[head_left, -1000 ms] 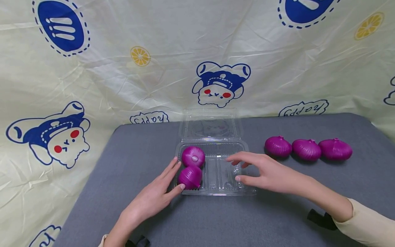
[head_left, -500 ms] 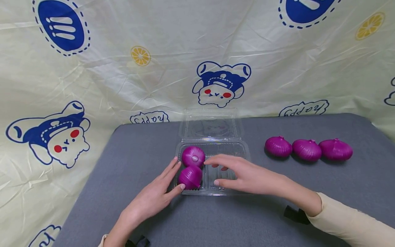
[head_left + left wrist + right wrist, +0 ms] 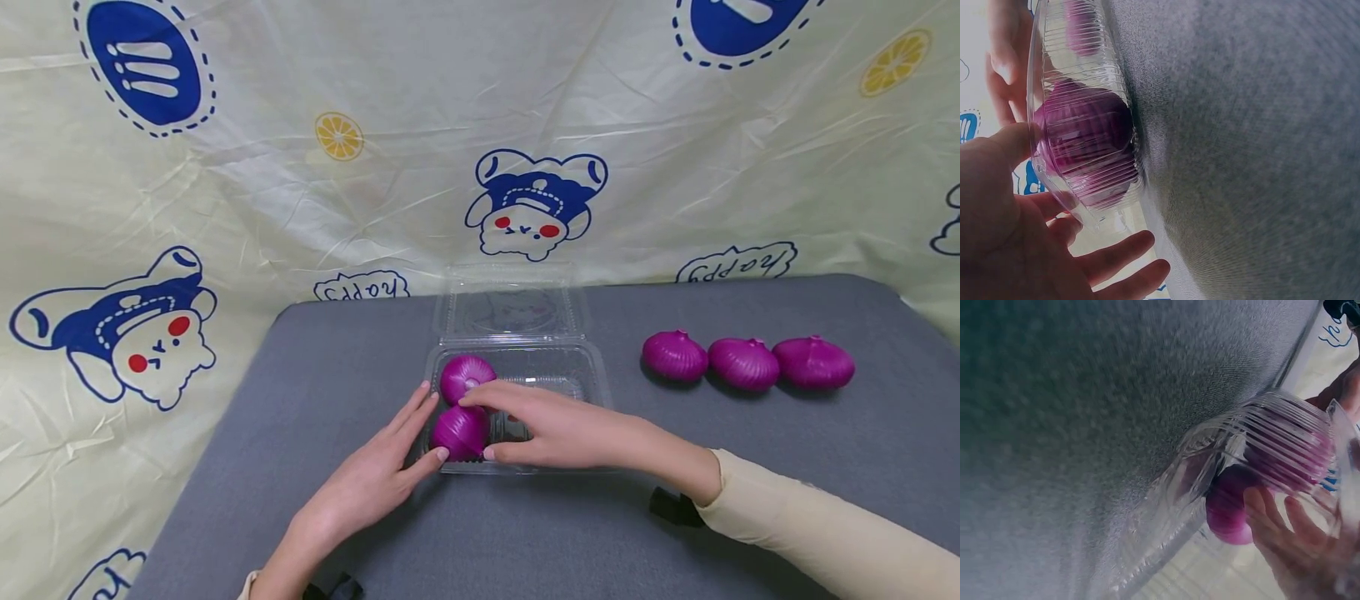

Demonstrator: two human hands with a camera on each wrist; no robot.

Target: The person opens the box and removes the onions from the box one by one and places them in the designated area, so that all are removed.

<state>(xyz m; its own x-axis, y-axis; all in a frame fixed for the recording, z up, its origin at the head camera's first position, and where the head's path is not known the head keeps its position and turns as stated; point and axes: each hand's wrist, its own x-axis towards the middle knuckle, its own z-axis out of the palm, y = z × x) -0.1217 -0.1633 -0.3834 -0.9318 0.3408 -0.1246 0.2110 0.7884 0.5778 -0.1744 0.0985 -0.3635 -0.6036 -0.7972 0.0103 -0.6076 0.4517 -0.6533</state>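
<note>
Two purple onions sit in the left part of a clear plastic clamshell box, the rear onion behind the front onion. My left hand lies along the box's left side, fingers spread and thumb tip at its front left corner. In the left wrist view, that thumb is at the rim beside the onions. Reaching over the box from the right, my right hand has its index fingertip above where the onions meet and its thumb beside the front onion. Its other fingers are partly hidden inside the box.
The box's lid stands open at the back. Right of the box, three more purple onions line up on the grey cloth-covered table. A printed cream curtain hangs behind the table.
My right hand has moved left across the box, from its right side to the front onion. My left hand and the onions have stayed in place.
</note>
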